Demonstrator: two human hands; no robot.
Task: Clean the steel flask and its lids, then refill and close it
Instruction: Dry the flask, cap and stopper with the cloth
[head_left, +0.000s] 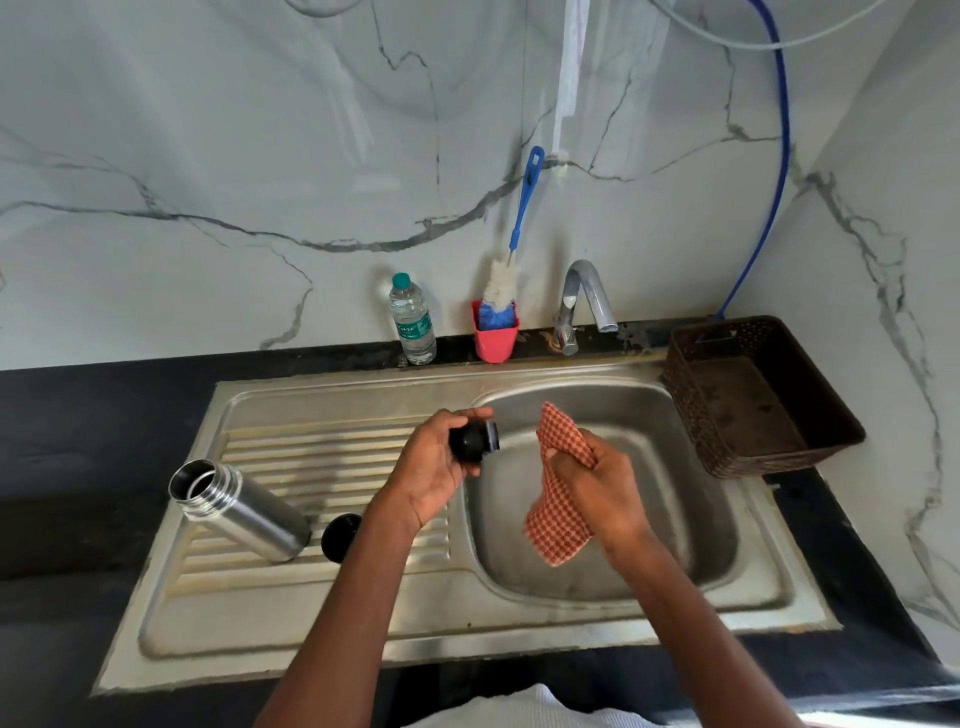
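Note:
The open steel flask (240, 509) stands on the ribbed drainboard (332, 457) at the left, its mouth bare. A black lid (340, 537) lies just right of its base. My left hand (434, 467) grips a second black lid (474, 441) at the sink bowl's left rim. My right hand (602, 488) holds a bunched orange checked cloth (558, 488) over the sink bowl (649, 415), a short gap away from the held lid.
A plastic water bottle (413, 319), a pink cup (496, 332) with a blue-handled bottle brush (511, 260), and the tap (584, 301) line the back wall. A brown basket (758, 395) sits right of the sink. Black counter surrounds the steel sink unit.

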